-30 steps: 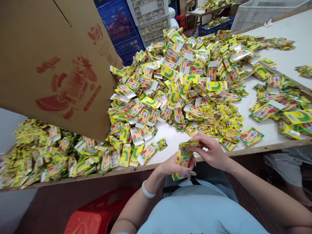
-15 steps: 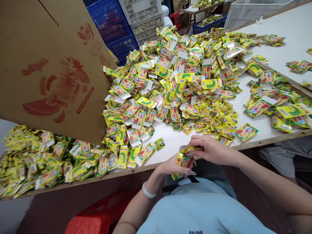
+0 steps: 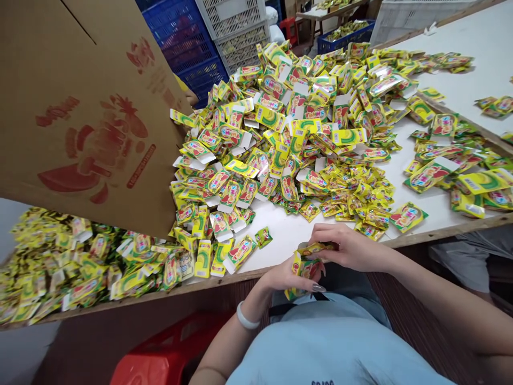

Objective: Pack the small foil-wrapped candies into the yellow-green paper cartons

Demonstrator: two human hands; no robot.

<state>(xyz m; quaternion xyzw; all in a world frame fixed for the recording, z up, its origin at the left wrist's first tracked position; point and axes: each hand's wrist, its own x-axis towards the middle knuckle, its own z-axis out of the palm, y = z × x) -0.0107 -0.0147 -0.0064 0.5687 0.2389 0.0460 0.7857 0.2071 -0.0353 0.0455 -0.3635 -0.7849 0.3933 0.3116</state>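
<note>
My left hand is wrapped round a small yellow-green box at the table's front edge. The box's upper end is open. My right hand pinches small yellow packets at that open end, its fingertips close against the box. Beyond my hands, a large heap of yellow-green boxes covers the table, with small yellow packets at its near right side. A single green packet lies on the white tabletop just past my left hand.
A big cardboard carton stands at the left, with more packets below it. A red stool is under the table. Blue crates and white crates are stacked behind. Another person's leg shows at the right.
The view has shifted slightly. My right hand's packets sit a little lower at the box's open end; my left hand still holds the box.
</note>
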